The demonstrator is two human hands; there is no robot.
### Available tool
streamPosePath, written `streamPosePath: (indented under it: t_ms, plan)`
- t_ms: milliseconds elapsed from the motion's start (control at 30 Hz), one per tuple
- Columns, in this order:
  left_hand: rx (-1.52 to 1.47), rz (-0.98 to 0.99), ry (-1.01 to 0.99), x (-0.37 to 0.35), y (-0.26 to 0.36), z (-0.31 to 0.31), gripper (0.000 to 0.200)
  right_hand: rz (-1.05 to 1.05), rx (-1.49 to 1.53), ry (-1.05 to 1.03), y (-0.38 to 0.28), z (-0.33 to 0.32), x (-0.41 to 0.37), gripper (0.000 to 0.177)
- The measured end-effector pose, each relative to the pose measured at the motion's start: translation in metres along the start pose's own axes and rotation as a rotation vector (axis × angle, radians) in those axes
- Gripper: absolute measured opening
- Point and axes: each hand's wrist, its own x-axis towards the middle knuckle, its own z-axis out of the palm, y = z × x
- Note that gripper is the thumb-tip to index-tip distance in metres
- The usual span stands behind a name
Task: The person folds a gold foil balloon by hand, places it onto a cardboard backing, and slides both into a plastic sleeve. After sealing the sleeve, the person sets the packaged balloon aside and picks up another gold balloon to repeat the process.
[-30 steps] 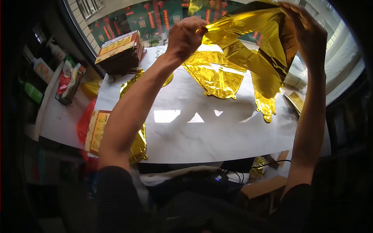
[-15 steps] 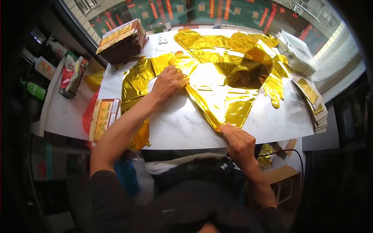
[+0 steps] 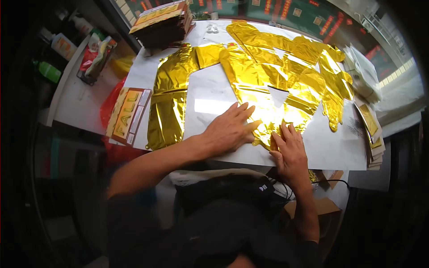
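Observation:
A flat gold foil balloon (image 3: 254, 80) lies wrinkled on the white marbled table, with a small triangular opening in it and its narrow end toward me. My left hand (image 3: 230, 129) rests on the near left edge of this foil, fingers spread and stretched out. Beside it, my right hand (image 3: 290, 149) lies on the near end with its fingers extended over the foil. Another length of gold foil (image 3: 170, 111) runs down the table's left side and bends at the top toward the first. More gold foil (image 3: 333, 89) overlaps behind and to the right.
A stack of printed cards (image 3: 161, 27) stands at the back left. A card package reading FALL (image 3: 128, 116) lies by the left edge. On the right are clear plastic packets (image 3: 362, 73) and a card pile (image 3: 373, 129). Bottles (image 3: 64, 46) stand on a side shelf.
My left hand has come down and right from the foil's upper edge, its fingers now spread. My right hand's pinch has opened flat. The foil lies flatter, and the view has shifted.

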Motion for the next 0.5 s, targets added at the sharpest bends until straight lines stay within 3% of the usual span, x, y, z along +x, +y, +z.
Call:
streamPosePath:
  t_ms: [167,233,267,333,367,500]
  plan:
    - [-0.082,-0.05,0.115,-0.008,0.003,0.013,0.057,-0.031,0.006,-0.024,-0.002,0.001,0.006,0.043]
    - [-0.071,-0.022,0.321,-0.023,0.013,0.008,0.048,-0.013,0.0,0.028,-0.007,0.004,0.01,0.052]
    - [-0.069,-0.053,0.32,-0.037,0.017,0.002,0.048,-0.051,-0.019,0.052,-0.018,0.003,0.017,0.053]
    - [-0.308,-0.165,0.537,-0.069,0.024,-0.013,0.037,-0.139,0.044,0.035,-0.041,0.007,0.032,0.053]
    - [-0.22,-0.214,0.642,-0.088,0.022,-0.026,0.031,-0.207,0.097,0.037,-0.056,0.01,0.04,0.054]
    - [-0.063,-0.581,0.745,-0.176,-0.003,-0.06,0.028,-0.421,0.23,-0.116,-0.137,0.046,0.078,0.056]
